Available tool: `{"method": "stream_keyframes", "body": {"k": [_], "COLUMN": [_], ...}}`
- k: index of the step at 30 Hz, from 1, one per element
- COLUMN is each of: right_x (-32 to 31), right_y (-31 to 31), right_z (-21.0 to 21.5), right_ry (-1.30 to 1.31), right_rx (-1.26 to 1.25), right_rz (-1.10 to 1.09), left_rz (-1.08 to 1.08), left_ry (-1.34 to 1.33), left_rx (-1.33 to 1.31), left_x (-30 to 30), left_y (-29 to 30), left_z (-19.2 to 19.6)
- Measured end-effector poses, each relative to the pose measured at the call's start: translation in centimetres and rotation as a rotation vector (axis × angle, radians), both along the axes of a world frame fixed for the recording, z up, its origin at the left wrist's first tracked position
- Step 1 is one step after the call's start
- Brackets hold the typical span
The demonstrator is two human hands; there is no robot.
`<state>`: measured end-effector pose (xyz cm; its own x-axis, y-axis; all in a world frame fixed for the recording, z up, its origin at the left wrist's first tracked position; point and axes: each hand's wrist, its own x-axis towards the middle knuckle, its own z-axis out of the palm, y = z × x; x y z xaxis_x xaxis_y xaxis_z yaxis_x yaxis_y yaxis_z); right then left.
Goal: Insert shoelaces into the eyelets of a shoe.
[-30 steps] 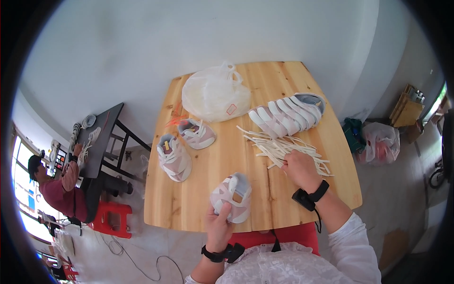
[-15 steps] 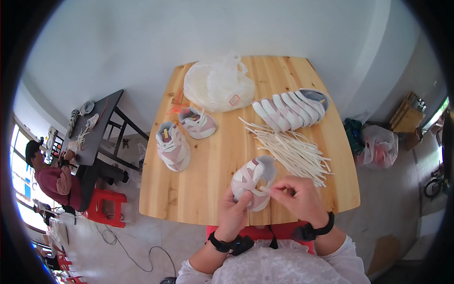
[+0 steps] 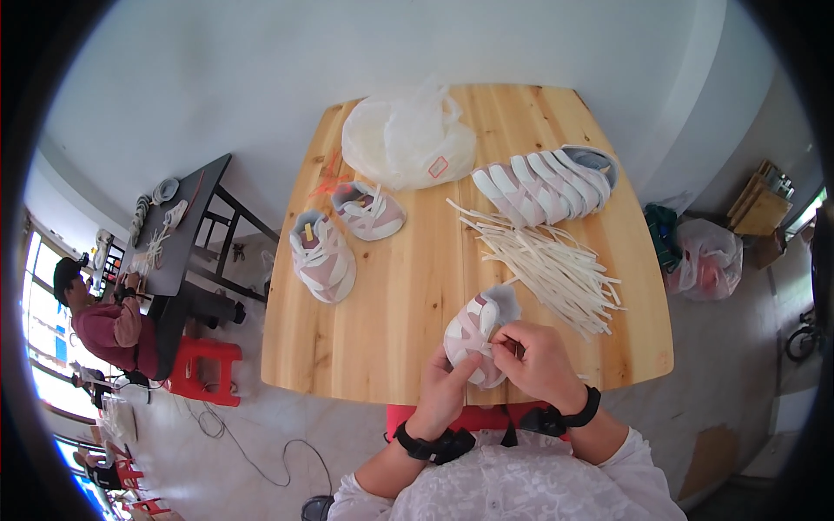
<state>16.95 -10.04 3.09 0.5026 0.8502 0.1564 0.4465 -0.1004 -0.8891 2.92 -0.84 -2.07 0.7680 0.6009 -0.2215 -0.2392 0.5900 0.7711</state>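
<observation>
Head view: a white lace bundle is laid loosely on the wooden bench and serves as the landmark. A pink-and-white shoe upper is held at the near left of the bundle, just above the bench edge. Its side is gripped by the left hand, with the thumb pressed over the front and the fingers closed around it, presumably so that the soft part is steadied. The fingers of the right hand are pinched together at the upper's front opening; whether lace or edge is caught between them cannot be told. Just beyond the bundle, a row of nested uppers is laid on its side, probably to save space. Well to the left of the bundle, two laced uppers are set side by side, apparently apart from the nested ones for separation. A plastic bag is placed at the bundle's far left.
</observation>
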Motion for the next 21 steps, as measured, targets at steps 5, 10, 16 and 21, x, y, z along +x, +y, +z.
{"method": "stream_keyframes", "body": {"k": [5,10,16,21], "right_x": [0.1,0.22,-0.08,-0.2], "right_y": [0.19,0.08,0.41,0.23], "right_z": [0.74,1.01,0.85,0.31], "right_ry": [-0.009,-0.012,-0.034,-0.037], "right_rx": [0.044,0.031,0.051,0.024], "right_rz": [0.024,0.036,0.052,0.02], "left_rz": [0.054,0.138,0.112,0.09], "left_ry": [0.005,-0.011,0.017,0.03], "left_rx": [0.03,-0.005,0.102,0.095], "left_x": [-0.05,0.29,0.28,0.28], "left_y": [0.28,0.21,0.15,-0.09], "left_z": [-0.38,-0.33,-0.22,-0.41]}}
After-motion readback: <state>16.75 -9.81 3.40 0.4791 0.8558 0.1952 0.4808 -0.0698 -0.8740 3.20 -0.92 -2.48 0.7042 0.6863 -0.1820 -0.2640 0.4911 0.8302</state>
